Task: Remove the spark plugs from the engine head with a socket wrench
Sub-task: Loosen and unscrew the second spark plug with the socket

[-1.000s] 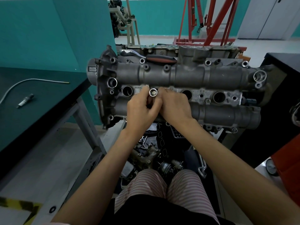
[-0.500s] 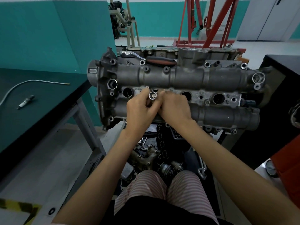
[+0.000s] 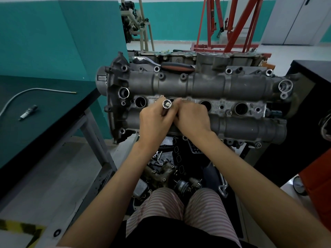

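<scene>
- Both hands meet over the middle of the engine head (image 3: 206, 86), which sits on its stand with the row of spark plug wells facing the camera.
- The left hand (image 3: 154, 122) has its grip curled round a chrome spark plug socket (image 3: 167, 104), open end up; something pale shows inside, probably a plug's tip, though it is too small to be sure.
- The right hand (image 3: 192, 119) lies against the left with fingers bent toward the socket; whether its grip pinches the socket or only steadies it cannot be told.
- Done so far, by my reading: one loose spark plug (image 3: 28, 112) already lies on the dark green surface (image 3: 53, 111) to the left, and three wells, the leftmost well (image 3: 140, 102) among them, look dark and empty. The second well from the left is hidden behind the hands.
- Left to do, as I judge it: free the plug from the socket, set it down, and check any wells not yet cleared.
- The ratchet wrench (image 3: 172, 66), red and black handled, rests along the top of the head, apart from both hands.
- On that surface a thin bent metal rod (image 3: 35, 90) lies beyond the plug.
- The room is a workshop: teal walls, a red engine hoist (image 3: 232, 24) behind, another engine on a stand (image 3: 134, 20), loose parts on the floor beneath the head.
</scene>
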`<action>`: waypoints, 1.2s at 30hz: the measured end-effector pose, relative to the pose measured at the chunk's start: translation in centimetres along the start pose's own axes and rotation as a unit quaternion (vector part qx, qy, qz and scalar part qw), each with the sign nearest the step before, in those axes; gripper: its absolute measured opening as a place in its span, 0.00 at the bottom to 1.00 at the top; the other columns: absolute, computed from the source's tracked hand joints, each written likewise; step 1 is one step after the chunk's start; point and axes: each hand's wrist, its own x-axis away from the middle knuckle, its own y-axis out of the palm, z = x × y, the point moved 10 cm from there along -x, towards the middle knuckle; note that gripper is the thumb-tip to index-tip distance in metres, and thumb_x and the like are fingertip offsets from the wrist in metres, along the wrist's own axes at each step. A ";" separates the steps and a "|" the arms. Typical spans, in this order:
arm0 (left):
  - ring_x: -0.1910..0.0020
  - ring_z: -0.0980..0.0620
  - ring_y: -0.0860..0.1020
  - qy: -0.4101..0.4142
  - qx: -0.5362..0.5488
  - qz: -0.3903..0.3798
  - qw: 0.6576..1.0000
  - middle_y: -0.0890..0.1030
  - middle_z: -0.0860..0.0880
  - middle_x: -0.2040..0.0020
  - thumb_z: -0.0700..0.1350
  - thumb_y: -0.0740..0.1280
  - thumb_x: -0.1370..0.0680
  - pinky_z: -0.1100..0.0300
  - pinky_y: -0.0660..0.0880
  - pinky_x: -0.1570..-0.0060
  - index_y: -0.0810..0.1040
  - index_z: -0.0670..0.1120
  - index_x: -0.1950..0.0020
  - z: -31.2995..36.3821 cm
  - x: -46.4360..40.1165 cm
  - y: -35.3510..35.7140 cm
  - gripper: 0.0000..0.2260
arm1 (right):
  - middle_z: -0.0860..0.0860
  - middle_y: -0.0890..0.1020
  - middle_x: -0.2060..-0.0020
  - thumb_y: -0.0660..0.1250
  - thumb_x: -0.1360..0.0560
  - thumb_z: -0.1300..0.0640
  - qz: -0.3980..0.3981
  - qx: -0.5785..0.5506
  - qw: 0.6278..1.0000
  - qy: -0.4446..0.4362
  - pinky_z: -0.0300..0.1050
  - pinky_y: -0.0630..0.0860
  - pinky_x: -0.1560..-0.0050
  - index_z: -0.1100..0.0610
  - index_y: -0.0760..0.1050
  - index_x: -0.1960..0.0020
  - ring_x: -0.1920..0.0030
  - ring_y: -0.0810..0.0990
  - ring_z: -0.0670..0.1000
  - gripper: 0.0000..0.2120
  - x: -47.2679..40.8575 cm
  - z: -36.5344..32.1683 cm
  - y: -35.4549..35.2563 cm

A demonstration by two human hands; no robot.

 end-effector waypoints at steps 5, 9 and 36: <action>0.73 0.52 0.66 -0.015 0.027 -0.021 0.999 0.68 0.49 0.72 0.49 0.61 0.25 0.60 0.65 0.72 0.63 0.44 0.62 -0.2 0.4 0.3 0.12 | 0.55 0.80 0.57 0.57 0.22 0.53 0.004 -0.001 1.000 0.006 0.44 0.58 0.68 0.59 0.67 0.51 0.59 0.80 0.57 0.08 0.0 -0.1 0.0; 0.74 0.51 0.64 -0.018 0.015 -0.012 1.000 0.66 0.49 0.74 0.49 0.61 0.24 0.57 0.62 0.72 0.63 0.44 0.66 -0.5 0.1 0.2 0.14 | 0.56 0.80 0.59 0.58 0.23 0.52 0.016 -0.031 0.999 0.008 0.44 0.54 0.71 0.59 0.68 0.52 0.62 0.80 0.59 0.10 0.2 -0.1 -0.6; 0.70 0.49 0.64 -0.001 -0.024 -0.032 0.999 0.66 0.49 0.71 0.44 0.65 0.26 0.58 0.61 0.69 0.63 0.42 0.66 0.4 -0.7 0.2 0.14 | 0.59 0.80 0.62 0.60 0.25 0.55 0.023 -0.088 0.996 0.014 0.44 0.59 0.68 0.61 0.69 0.51 0.63 0.79 0.61 0.09 0.0 0.2 -1.0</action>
